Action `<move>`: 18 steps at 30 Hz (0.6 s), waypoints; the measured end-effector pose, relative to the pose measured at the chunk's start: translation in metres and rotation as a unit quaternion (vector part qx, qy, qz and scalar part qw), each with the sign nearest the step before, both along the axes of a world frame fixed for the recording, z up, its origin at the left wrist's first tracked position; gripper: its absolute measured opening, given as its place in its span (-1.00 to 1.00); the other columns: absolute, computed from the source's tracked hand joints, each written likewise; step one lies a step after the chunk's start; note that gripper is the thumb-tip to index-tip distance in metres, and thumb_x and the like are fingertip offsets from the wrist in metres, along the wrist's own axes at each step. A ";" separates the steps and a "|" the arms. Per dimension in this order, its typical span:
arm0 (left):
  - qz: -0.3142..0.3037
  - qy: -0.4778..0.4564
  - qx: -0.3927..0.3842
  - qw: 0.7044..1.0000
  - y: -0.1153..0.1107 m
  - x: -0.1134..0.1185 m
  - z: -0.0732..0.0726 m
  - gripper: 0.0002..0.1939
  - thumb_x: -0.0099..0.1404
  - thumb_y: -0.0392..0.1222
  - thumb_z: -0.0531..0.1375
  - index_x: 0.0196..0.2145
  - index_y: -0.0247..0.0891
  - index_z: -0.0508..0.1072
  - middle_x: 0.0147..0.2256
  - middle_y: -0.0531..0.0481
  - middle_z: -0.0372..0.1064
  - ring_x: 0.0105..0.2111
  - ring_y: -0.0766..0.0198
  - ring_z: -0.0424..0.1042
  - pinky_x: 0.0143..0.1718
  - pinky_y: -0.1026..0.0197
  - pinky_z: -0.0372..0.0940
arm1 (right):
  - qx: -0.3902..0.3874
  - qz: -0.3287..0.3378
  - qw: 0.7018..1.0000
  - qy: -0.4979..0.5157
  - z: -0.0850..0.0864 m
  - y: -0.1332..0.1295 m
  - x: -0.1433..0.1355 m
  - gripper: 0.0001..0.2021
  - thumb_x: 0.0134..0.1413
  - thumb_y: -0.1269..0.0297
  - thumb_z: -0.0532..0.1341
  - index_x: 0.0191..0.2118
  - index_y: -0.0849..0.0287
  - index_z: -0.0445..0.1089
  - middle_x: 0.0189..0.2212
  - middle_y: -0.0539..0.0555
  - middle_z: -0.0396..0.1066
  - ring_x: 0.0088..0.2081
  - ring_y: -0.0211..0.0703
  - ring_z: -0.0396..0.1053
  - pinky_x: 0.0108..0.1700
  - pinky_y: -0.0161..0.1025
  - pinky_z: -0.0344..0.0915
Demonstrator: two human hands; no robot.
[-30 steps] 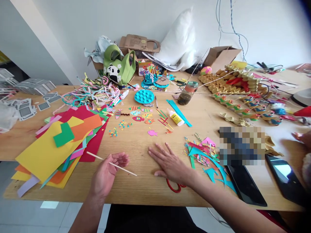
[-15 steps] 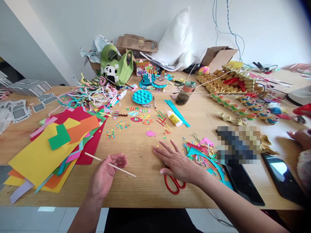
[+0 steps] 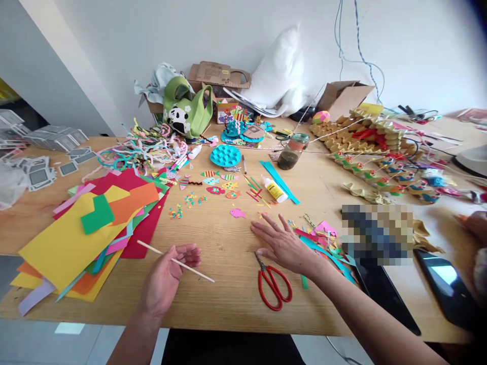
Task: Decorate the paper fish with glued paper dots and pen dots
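Observation:
A thin white stick (image 3: 205,277) rests in my left hand (image 3: 167,276), held at the thumb, with the fingers loosely curled. My right hand (image 3: 283,242) holds nothing; its fingers are spread, palm down, low over the wood. Just below it lie red-handled scissors (image 3: 274,289), the blade tips close to my thumb. Paper scraps (image 3: 323,238) are heaped beside and partly behind my right hand, and a small green scrap (image 3: 305,282) lies under the wrist. Ahead is a pink paper fish (image 3: 237,213), with several patterned paper fish (image 3: 215,190) behind it.
Coloured paper sheets (image 3: 57,243) are piled at left. A glue bottle (image 3: 274,189), blue paper strips (image 3: 280,182) and a glass jar (image 3: 292,152) stand or lie farther back. On the right are a black tablet (image 3: 384,294), a phone (image 3: 441,279) and another person's hand (image 3: 475,223).
My right hand has slid right, away from the scissors, so more of their blades shows. A green scrap now shows under my wrist. My left hand keeps the stick almost still.

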State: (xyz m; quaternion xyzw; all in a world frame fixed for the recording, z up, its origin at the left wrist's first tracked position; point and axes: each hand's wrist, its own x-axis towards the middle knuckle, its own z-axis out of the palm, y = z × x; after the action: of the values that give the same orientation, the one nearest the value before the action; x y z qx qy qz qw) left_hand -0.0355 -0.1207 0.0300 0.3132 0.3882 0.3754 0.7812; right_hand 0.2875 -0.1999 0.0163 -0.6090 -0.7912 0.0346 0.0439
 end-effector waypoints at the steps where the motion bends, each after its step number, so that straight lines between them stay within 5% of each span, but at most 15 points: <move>1: -0.004 -0.003 0.000 1.000 0.000 0.002 0.000 -0.59 0.18 0.04 0.27 -0.24 -0.42 0.59 -0.25 -0.27 0.55 -0.23 0.02 0.51 -0.13 0.03 0.37 | 0.015 -0.020 1.000 -0.003 0.001 0.001 0.000 -0.42 0.29 -0.06 0.02 0.30 0.13 0.16 0.26 0.21 0.21 0.38 0.18 -0.13 0.30 0.39 -0.20; 4: -0.020 -0.015 0.006 1.000 0.001 0.011 0.002 -0.58 0.21 0.05 0.24 -0.22 -0.43 0.59 -0.24 -0.28 0.54 -0.21 0.01 0.51 -0.12 0.03 0.36 | 0.065 -0.078 0.994 0.038 0.013 0.008 -0.009 -0.53 0.31 0.08 0.05 0.22 0.19 0.28 0.18 0.29 0.30 0.30 0.21 0.06 0.24 0.32 0.03; 7: -0.031 -0.021 0.037 0.999 0.000 0.027 0.006 -0.57 0.22 0.08 0.23 -0.22 -0.40 0.60 -0.18 -0.28 0.54 -0.07 -0.06 0.46 -0.04 0.00 0.32 | 0.025 -0.044 0.980 0.192 0.035 0.010 -0.039 -0.63 0.32 0.11 0.06 0.07 0.19 0.39 -0.08 0.24 0.46 -0.01 0.00 0.38 0.01 -0.05 0.35; 13: -0.065 -0.029 0.065 0.995 -0.005 0.055 0.009 -0.54 0.23 0.13 0.24 -0.21 -0.37 0.61 -0.05 -0.27 0.49 0.08 -0.11 0.35 0.10 -0.03 0.21 | -0.079 0.021 0.945 0.315 0.048 0.005 -0.106 -0.86 0.24 0.25 0.18 -0.24 0.15 0.46 -0.35 0.04 0.45 -0.28 -0.19 0.42 -0.21 -0.28 0.32; 18: -0.080 -0.037 0.062 0.994 -0.003 0.057 0.002 -0.43 0.25 0.21 0.21 0.04 -0.27 0.48 -0.03 -0.23 0.46 0.02 -0.02 0.39 0.05 -0.02 0.24 | -0.062 -0.024 0.932 0.356 0.038 0.009 -0.102 -0.84 0.26 0.31 0.12 -0.32 0.14 0.42 -0.36 0.02 0.46 -0.32 -0.22 0.43 -0.26 -0.33 0.30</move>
State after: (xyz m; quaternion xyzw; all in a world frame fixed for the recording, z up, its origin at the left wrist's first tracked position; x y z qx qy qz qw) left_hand 0.0215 -0.1236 0.0319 0.3767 0.3085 0.3470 0.8016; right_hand 0.1852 -0.1909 0.0540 -0.5770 -0.7050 0.2973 0.2856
